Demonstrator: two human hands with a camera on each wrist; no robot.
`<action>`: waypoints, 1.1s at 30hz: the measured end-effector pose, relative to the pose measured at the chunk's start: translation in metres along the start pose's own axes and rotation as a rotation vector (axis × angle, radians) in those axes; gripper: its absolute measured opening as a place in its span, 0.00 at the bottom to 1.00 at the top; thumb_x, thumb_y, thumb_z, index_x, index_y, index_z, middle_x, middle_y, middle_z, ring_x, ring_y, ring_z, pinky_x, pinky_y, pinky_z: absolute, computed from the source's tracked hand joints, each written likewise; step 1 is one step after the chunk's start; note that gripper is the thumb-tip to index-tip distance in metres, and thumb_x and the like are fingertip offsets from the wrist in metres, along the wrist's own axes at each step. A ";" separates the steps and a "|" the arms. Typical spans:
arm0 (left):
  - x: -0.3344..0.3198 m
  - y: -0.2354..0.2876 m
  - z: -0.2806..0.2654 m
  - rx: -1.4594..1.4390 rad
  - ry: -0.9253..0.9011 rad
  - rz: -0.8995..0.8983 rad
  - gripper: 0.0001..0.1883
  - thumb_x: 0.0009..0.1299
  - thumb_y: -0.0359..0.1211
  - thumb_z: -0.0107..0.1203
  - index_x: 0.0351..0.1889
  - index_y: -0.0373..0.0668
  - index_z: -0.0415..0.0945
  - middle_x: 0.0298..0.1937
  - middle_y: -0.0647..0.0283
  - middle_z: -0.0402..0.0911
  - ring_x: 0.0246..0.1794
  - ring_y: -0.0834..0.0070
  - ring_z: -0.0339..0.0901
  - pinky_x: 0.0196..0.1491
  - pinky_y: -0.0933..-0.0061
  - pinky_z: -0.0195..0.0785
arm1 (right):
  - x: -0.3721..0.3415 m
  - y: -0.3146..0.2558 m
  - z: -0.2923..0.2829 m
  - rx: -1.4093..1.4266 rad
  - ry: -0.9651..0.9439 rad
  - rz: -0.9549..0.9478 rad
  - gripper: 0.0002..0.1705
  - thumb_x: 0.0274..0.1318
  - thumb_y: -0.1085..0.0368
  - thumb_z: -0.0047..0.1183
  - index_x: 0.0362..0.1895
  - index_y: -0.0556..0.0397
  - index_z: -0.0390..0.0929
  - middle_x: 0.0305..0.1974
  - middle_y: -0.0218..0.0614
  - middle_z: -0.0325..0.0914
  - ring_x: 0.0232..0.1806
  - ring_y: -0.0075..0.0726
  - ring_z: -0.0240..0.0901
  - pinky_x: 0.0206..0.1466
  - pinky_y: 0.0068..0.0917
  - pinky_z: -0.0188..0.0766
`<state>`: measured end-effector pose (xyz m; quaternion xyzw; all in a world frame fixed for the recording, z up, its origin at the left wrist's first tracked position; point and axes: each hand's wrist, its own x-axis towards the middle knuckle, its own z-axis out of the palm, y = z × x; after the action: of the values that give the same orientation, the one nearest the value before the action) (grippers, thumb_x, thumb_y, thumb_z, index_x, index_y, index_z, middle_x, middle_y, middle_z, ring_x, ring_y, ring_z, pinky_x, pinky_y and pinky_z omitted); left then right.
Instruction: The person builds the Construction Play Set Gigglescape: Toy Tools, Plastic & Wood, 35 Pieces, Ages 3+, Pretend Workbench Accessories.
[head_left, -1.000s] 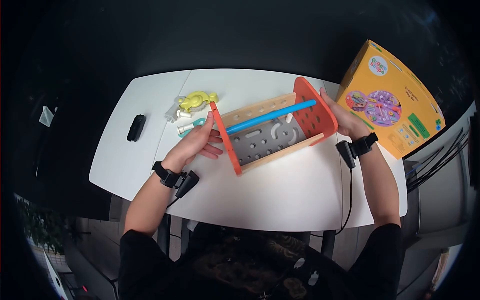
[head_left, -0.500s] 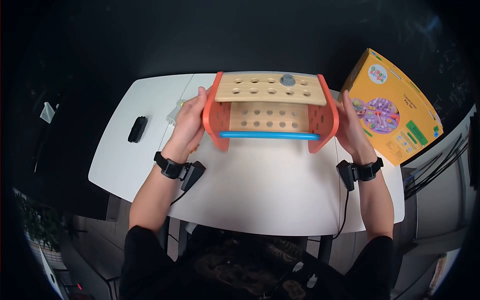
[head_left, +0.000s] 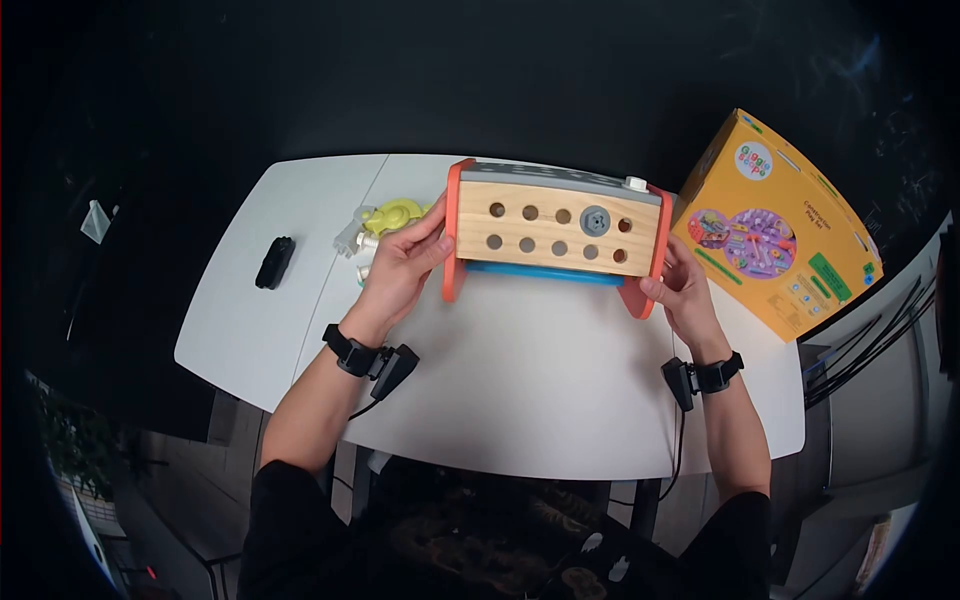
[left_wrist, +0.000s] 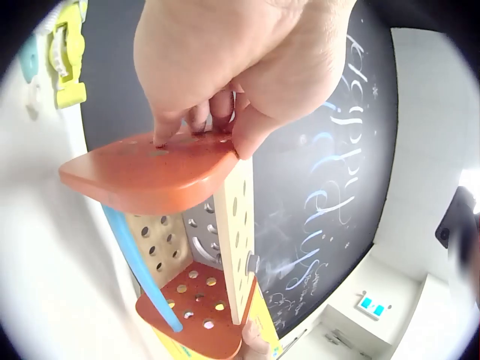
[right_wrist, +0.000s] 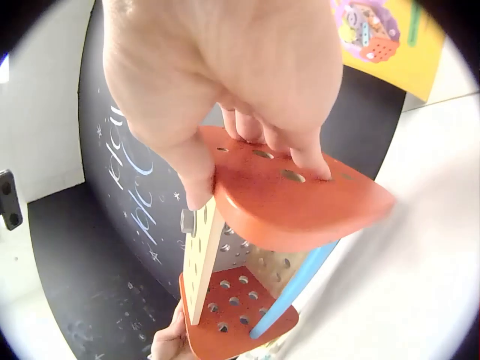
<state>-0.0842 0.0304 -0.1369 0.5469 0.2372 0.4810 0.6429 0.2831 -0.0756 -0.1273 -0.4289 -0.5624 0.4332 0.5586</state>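
Toolbox [head_left: 545, 230] turned; left fingers [left_wrist: 166, 127], right fingers [right_wrist: 307, 154] grip ends; carton [head_left: 790, 290] near; yellow-green toy [head_left: 398, 213] seemingly part-hidden.

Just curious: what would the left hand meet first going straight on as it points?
Likely the nearer orange-red, perforated, wooden-looking end panel; the left hand appears to touch it.

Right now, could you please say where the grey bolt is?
In the head view, the grey bolt sits in the wooden panel, right of centre in its upper row of holes, near the orange side the right hand holds.
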 end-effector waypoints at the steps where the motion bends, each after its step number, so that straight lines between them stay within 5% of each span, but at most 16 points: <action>1: 0.000 -0.005 -0.003 0.004 -0.010 0.019 0.28 0.77 0.23 0.54 0.76 0.40 0.64 0.74 0.60 0.71 0.71 0.73 0.70 0.73 0.68 0.64 | -0.002 0.002 -0.002 -0.025 0.016 0.017 0.43 0.57 0.71 0.68 0.74 0.54 0.59 0.66 0.39 0.74 0.65 0.34 0.72 0.72 0.37 0.65; 11: -0.014 -0.023 -0.012 0.150 -0.053 0.015 0.30 0.72 0.18 0.57 0.73 0.40 0.68 0.78 0.57 0.65 0.78 0.70 0.61 0.78 0.65 0.56 | -0.022 0.017 -0.001 -0.099 0.053 0.081 0.33 0.54 0.79 0.68 0.57 0.49 0.62 0.61 0.38 0.77 0.64 0.33 0.74 0.67 0.35 0.71; 20: -0.029 -0.019 -0.018 0.352 -0.144 -0.025 0.23 0.73 0.17 0.55 0.65 0.42 0.78 0.75 0.56 0.69 0.72 0.70 0.70 0.73 0.68 0.66 | -0.039 0.023 -0.009 -0.139 0.052 0.107 0.21 0.62 0.79 0.60 0.52 0.51 0.63 0.59 0.38 0.78 0.64 0.31 0.73 0.65 0.35 0.72; 24: -0.036 -0.001 -0.019 0.591 -0.155 0.036 0.17 0.72 0.22 0.58 0.58 0.42 0.83 0.66 0.57 0.80 0.66 0.68 0.77 0.67 0.69 0.71 | -0.042 0.020 -0.002 -0.191 0.073 0.066 0.20 0.66 0.74 0.58 0.56 0.52 0.63 0.59 0.37 0.77 0.64 0.31 0.72 0.66 0.36 0.70; 27: -0.036 0.010 -0.036 0.993 -0.092 0.103 0.13 0.71 0.28 0.61 0.53 0.40 0.85 0.58 0.54 0.84 0.56 0.62 0.83 0.59 0.67 0.76 | -0.039 0.014 0.013 -0.388 0.252 -0.096 0.20 0.68 0.69 0.56 0.59 0.53 0.64 0.59 0.38 0.76 0.60 0.35 0.73 0.63 0.37 0.69; 29: -0.035 0.013 -0.058 1.192 -0.021 0.127 0.12 0.69 0.30 0.63 0.49 0.39 0.86 0.53 0.52 0.86 0.50 0.59 0.85 0.55 0.64 0.78 | -0.039 -0.002 0.033 -0.968 0.459 -0.401 0.20 0.66 0.66 0.56 0.59 0.54 0.66 0.58 0.40 0.75 0.55 0.41 0.75 0.58 0.38 0.70; 30: -0.032 0.012 -0.074 1.323 0.025 0.164 0.12 0.68 0.31 0.64 0.47 0.39 0.86 0.50 0.51 0.87 0.47 0.56 0.85 0.53 0.62 0.78 | -0.036 -0.005 0.042 -0.975 0.486 -0.555 0.16 0.61 0.67 0.57 0.52 0.55 0.72 0.53 0.42 0.77 0.51 0.47 0.75 0.53 0.40 0.70; 31: -0.030 0.009 -0.088 1.454 0.073 0.202 0.11 0.66 0.31 0.65 0.45 0.38 0.86 0.48 0.51 0.87 0.43 0.54 0.85 0.50 0.59 0.79 | -0.034 -0.009 0.053 -0.972 0.486 -0.553 0.16 0.61 0.67 0.57 0.52 0.55 0.72 0.53 0.42 0.77 0.51 0.47 0.75 0.53 0.40 0.70; 33: -0.027 0.008 -0.107 1.492 0.124 0.209 0.11 0.66 0.31 0.65 0.44 0.39 0.86 0.46 0.51 0.87 0.43 0.54 0.84 0.50 0.59 0.79 | -0.029 -0.017 0.080 -0.969 0.195 -0.815 0.12 0.56 0.69 0.58 0.45 0.56 0.76 0.47 0.43 0.78 0.49 0.50 0.75 0.51 0.41 0.71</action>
<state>-0.1872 0.0567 -0.1666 0.8287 0.4826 0.2810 0.0387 0.2037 -0.1083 -0.1185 -0.4220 -0.7591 -0.1582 0.4697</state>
